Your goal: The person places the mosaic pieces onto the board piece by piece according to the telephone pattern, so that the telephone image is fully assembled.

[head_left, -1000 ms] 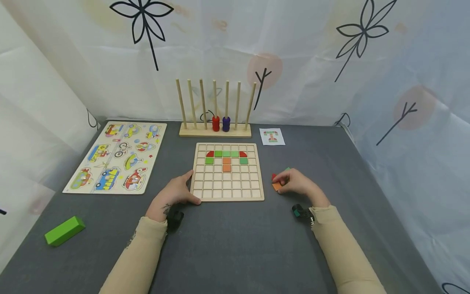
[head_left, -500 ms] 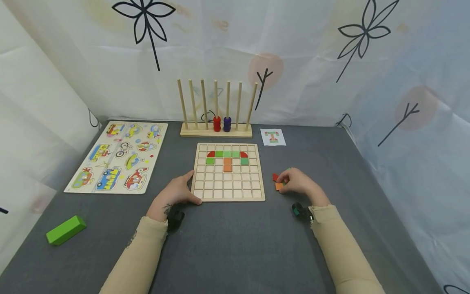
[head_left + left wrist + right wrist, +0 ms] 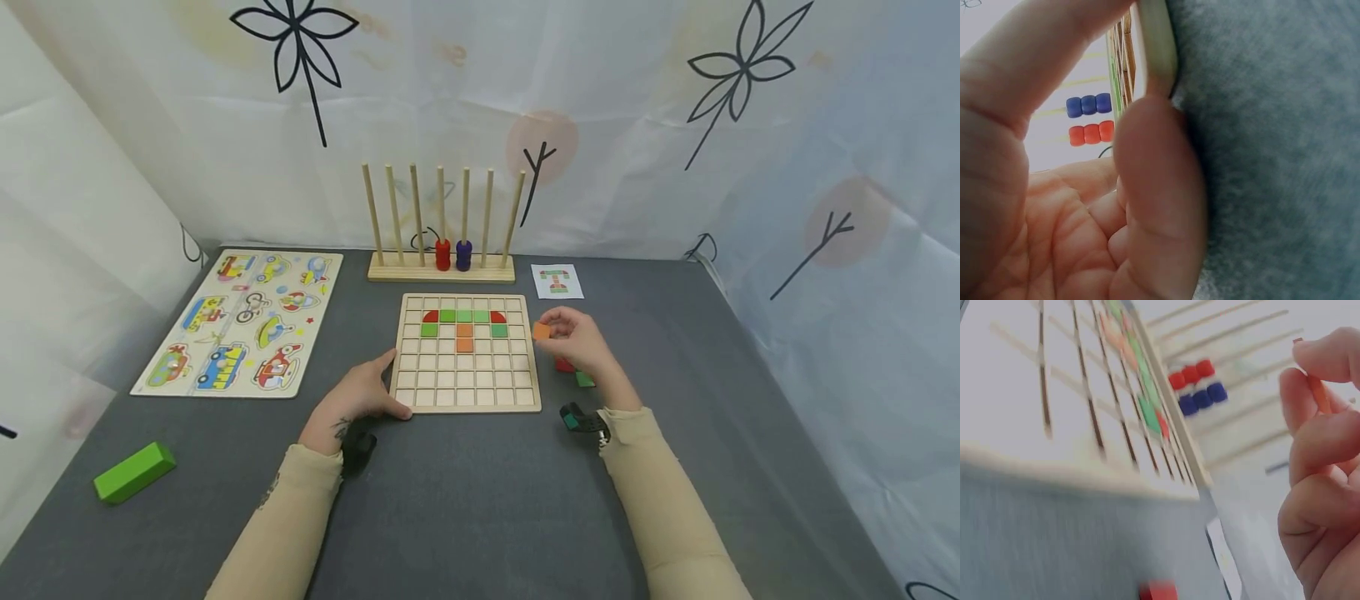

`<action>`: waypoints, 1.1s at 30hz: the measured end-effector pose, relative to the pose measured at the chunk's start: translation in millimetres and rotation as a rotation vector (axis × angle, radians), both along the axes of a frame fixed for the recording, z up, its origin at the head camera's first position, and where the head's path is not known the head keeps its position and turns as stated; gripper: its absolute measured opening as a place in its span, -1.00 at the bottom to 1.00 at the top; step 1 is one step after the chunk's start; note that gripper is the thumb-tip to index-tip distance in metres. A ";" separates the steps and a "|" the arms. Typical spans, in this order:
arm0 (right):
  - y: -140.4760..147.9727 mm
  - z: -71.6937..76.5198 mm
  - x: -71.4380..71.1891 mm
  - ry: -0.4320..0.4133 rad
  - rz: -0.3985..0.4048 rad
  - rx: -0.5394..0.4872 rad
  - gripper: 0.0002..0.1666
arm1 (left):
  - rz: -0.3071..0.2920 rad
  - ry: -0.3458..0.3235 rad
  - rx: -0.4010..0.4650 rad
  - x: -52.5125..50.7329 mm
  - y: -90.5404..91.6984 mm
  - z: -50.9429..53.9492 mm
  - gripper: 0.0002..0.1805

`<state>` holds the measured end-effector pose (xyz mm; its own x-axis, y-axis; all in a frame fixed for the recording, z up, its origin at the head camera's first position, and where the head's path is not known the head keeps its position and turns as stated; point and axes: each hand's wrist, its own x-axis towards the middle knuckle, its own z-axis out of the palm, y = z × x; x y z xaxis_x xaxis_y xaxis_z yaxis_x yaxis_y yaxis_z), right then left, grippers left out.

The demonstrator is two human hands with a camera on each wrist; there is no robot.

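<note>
A wooden grid board (image 3: 427,379) lies flat at the middle of the table, with red, green and orange tiles in its upper squares. My left hand (image 3: 358,402) grips its near left corner, thumb along the near edge and index finger along the left side; the left wrist view shows the thumb (image 3: 1157,181) against the board's rim. Just off the board's right edge, my right hand (image 3: 577,337) pinches an orange square tile (image 3: 542,331) between thumb and fingertips. Under the right wrist lie a red tile (image 3: 564,365) and a green tile (image 3: 584,379), partly hidden.
Behind the board stands a peg rack (image 3: 390,268) with red and purple-blue beads. A pattern card (image 3: 573,287) lies at the back right. At the left are a picture puzzle board (image 3: 232,321) and a green block (image 3: 135,472).
My right hand has picked up the orange tile from the loose tiles and carried it up and left to the board's right edge. My left hand stays at the corner.
</note>
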<state>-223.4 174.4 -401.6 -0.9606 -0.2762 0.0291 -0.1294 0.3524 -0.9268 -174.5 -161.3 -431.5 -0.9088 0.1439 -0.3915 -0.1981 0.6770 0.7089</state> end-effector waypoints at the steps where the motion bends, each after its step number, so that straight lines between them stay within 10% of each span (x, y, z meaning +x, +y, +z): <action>1: -5.1 0.0 -0.6 -0.001 0.002 -0.040 -0.69 | -0.001 0.000 -0.003 0.0 0.1 0.1 0.29; 15: -63.7 -2.4 -0.5 -0.062 0.080 -0.193 -0.62 | 0.005 -0.013 -0.006 -0.1 0.0 -1.7 0.30; 33: -101.3 -31.7 -3.5 -0.090 0.046 0.320 -0.63 | -0.003 -0.006 -0.028 -1.4 -0.6 -3.1 0.30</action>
